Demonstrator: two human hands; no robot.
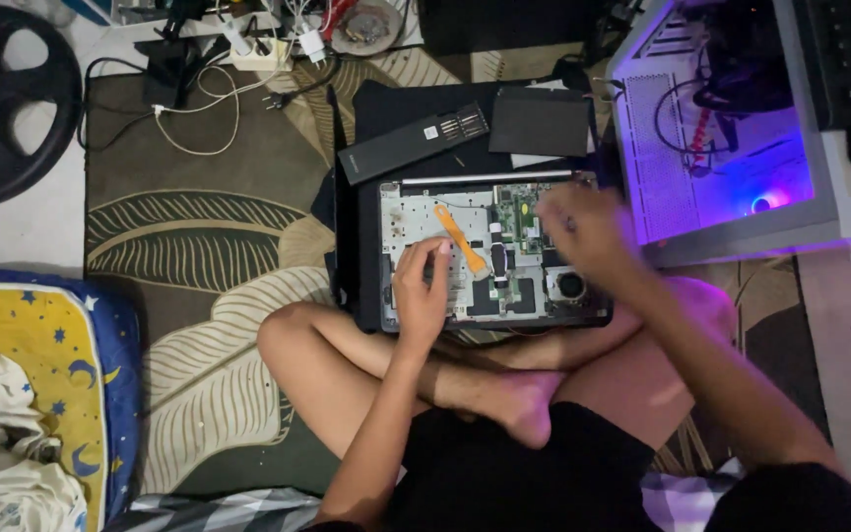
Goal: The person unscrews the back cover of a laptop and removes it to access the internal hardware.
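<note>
The opened laptop (490, 251) lies before the crossed legs. Left hand (423, 286) rests open on it; right hand (583, 227), at 2 o'clock, blurred, grip unclear. A slip may scratch the board (519, 217) or knock the orange pry tool (460, 239).

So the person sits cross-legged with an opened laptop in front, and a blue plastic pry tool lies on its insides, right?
Not quite: the pry tool is orange, not blue, as the head view shows. It does lie on the opened laptop in front of the cross-legged person, between the left hand and right hand.

Leaf-patterned rug (199, 246) on pale floor (22, 232) — starry blue-yellow mattress (41, 365), purple glow
</note>
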